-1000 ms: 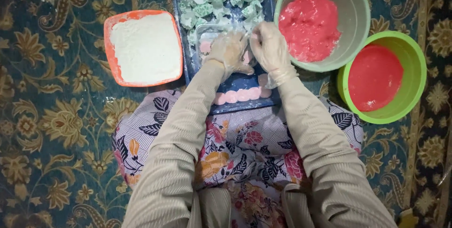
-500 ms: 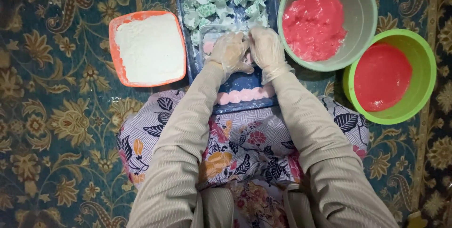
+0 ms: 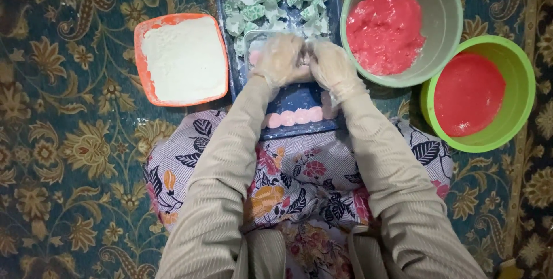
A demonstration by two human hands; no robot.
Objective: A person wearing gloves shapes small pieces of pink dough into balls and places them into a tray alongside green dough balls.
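Both my hands wear thin clear plastic gloves and meet over the middle of a blue tray (image 3: pixel 230 54). My left hand (image 3: pixel 281 60) and my right hand (image 3: pixel 329 66) press fingertips together around a small pink dough piece (image 3: pixel 303 59), mostly hidden by the fingers. Under the hands lies a clear plastic box (image 3: pixel 251 41) with something pink in it. Several pale green wrapped pieces (image 3: pixel 271 2) fill the tray's far end. A row of pink dough balls (image 3: pixel 295 117) lines its near edge.
An orange square dish of white flour (image 3: pixel 183 57) sits left of the tray. A light green bowl of pink dough (image 3: pixel 385 28) stands to the right, and a brighter green bowl with red filling (image 3: pixel 469 94) beside it. A floral cloth (image 3: pixel 299 181) covers my lap on a patterned carpet.
My hands stay pressed together over the tray, fingers shifting slightly. The whole view has slid a little as my head moved.
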